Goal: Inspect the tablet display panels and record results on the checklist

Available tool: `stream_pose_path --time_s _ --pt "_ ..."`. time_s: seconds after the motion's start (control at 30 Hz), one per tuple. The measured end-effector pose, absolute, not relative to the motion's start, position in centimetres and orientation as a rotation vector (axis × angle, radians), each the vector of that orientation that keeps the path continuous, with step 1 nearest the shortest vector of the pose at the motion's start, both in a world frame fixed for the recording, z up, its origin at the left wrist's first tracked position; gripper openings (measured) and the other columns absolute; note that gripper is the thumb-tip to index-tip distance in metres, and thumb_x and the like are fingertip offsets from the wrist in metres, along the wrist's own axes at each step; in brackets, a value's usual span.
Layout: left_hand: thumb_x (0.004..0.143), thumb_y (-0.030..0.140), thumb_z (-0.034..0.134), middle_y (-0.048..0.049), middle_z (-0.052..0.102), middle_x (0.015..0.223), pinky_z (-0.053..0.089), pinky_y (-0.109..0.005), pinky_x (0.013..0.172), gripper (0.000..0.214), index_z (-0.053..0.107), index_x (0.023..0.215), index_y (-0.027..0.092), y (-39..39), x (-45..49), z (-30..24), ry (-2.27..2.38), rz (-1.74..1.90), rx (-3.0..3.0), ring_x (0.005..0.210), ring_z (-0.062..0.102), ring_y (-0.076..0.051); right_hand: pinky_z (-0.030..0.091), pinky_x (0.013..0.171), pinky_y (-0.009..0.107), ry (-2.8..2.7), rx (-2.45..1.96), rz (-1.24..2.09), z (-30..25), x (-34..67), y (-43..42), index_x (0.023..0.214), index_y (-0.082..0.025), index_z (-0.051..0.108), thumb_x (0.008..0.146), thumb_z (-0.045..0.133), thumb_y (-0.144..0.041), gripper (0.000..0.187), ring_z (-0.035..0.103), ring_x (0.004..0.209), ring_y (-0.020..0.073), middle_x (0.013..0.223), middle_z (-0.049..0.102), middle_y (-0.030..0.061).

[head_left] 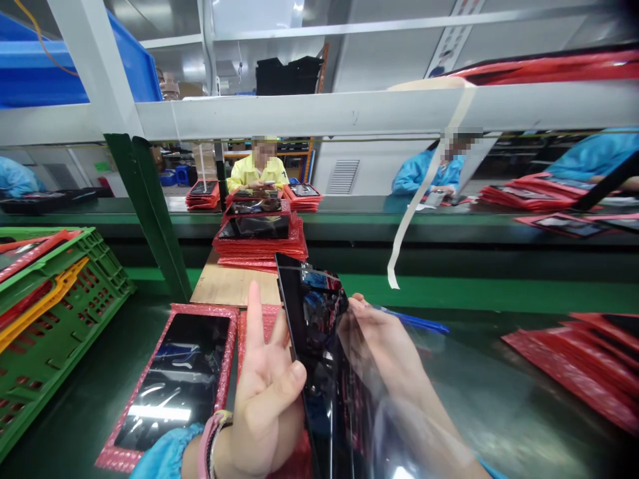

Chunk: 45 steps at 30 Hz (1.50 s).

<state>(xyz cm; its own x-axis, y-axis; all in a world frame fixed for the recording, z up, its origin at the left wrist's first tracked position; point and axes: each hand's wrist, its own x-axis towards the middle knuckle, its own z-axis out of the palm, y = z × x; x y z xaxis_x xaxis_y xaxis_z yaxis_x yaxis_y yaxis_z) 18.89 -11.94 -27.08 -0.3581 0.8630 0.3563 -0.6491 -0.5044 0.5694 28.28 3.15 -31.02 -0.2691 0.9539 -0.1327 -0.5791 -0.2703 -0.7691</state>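
A glossy black screen panel point(319, 372) stands tilted on edge in front of me, with reflections across its face. My left hand point(269, 392) supports its left edge between thumb and palm, the index finger pointing up free of it. At the upper right corner, my right hand point(382, 332) pinches a clear plastic film point(399, 432), which hangs loosely off the panel's right side and over my forearm. The tips of my right fingers are partly hidden behind the film and panel. Left of my left hand, another black screen panel point(180, 372) lies flat on a red bubble-wrap sleeve point(107, 456).
A green crate point(64, 332) holding red-wrapped panels stands at left. Stacked red sleeves point(259, 246) rest on a wooden board point(229, 286) ahead; more sleeves point(584, 366) lie at right. A blue pen-like strip point(419, 322) lies behind my right hand. Tape point(414, 206) hangs from the white beam point(299, 116). Co-workers sit opposite.
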Motion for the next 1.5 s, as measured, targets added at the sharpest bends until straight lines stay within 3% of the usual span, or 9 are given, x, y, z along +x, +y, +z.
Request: stream_pose_path --time_s 0.33,0.57,0.7,0.83,1.03,1.23,1.5 --pt "0.082 0.005 0.050 -0.0033 0.049 0.142 0.033 -0.036 0.108 0.097 -0.016 0.145 0.038 -11.7 18.2 -26.0 0.492 1.955 0.613 0.126 0.048 -0.019 0.057 0.052 0.013 -0.421 -0.725 2.113 -30.3 28.9 3.5 0.075 -0.021 0.052 0.060 0.058 0.006 0.031 0.063 0.050 0.0064 0.060 0.060 -0.0084" --pt "0.075 0.011 0.056 0.0006 0.059 0.132 0.023 -0.037 0.113 0.100 -0.008 0.148 0.035 -11.7 17.8 -26.1 0.529 1.918 0.501 0.131 0.043 -0.019 0.052 0.047 0.010 -0.442 -0.701 2.003 -30.4 28.6 3.8 0.072 -0.020 0.051 0.053 0.057 0.006 0.033 0.057 0.046 0.0050 0.058 0.054 -0.0100" --pt "0.080 0.020 0.050 -0.0002 0.062 0.128 0.018 -0.035 0.115 0.087 0.000 0.150 0.028 -11.5 17.7 -26.3 0.558 1.921 0.409 0.135 0.037 -0.017 0.051 0.050 0.010 -0.473 -0.697 1.895 -29.3 29.4 3.5 0.074 -0.019 0.052 0.052 0.061 0.003 0.032 0.057 0.050 0.0047 0.063 0.056 -0.0091" --pt "0.085 0.027 0.045 0.0000 0.056 0.134 0.019 -0.041 0.115 0.078 0.004 0.150 0.030 -11.4 17.7 -26.3 0.530 1.898 0.426 0.136 0.035 -0.020 0.047 0.044 0.009 -0.518 -0.663 1.872 -27.9 30.2 2.8 0.073 -0.019 0.048 0.047 0.064 0.002 0.038 0.050 0.044 0.0020 0.059 0.047 -0.0117" --pt "0.084 0.030 0.048 -0.0007 0.058 0.133 0.017 -0.041 0.115 0.082 0.000 0.150 0.029 -11.5 17.7 -26.5 0.431 1.854 0.432 0.133 0.041 -0.021 0.046 0.043 0.007 -0.495 -0.710 1.804 -26.5 30.5 2.2 0.070 -0.019 0.047 0.044 0.060 0.003 0.036 0.046 0.045 0.0011 0.059 0.040 -0.0115" --pt "0.086 0.029 0.047 -0.0016 0.058 0.133 0.009 -0.038 0.117 0.081 -0.002 0.150 0.028 -11.6 17.8 -26.6 0.398 1.868 0.431 0.133 0.040 -0.019 0.049 0.047 0.008 -0.551 -0.740 1.678 -26.3 30.6 1.8 0.068 -0.019 0.050 0.049 0.057 0.003 0.030 0.049 0.052 0.0032 0.066 0.045 -0.0074" --pt "0.090 0.028 0.041 -0.0028 0.056 0.135 0.018 -0.045 0.114 0.075 -0.004 0.150 0.030 -11.6 17.9 -26.5 0.249 1.816 0.469 0.130 0.044 -0.023 0.049 0.050 0.006 -0.610 -0.702 1.649 -26.3 31.0 1.7 0.070 -0.021 0.050 0.049 0.061 0.000 0.032 0.051 0.053 0.0030 0.064 0.045 -0.0088"
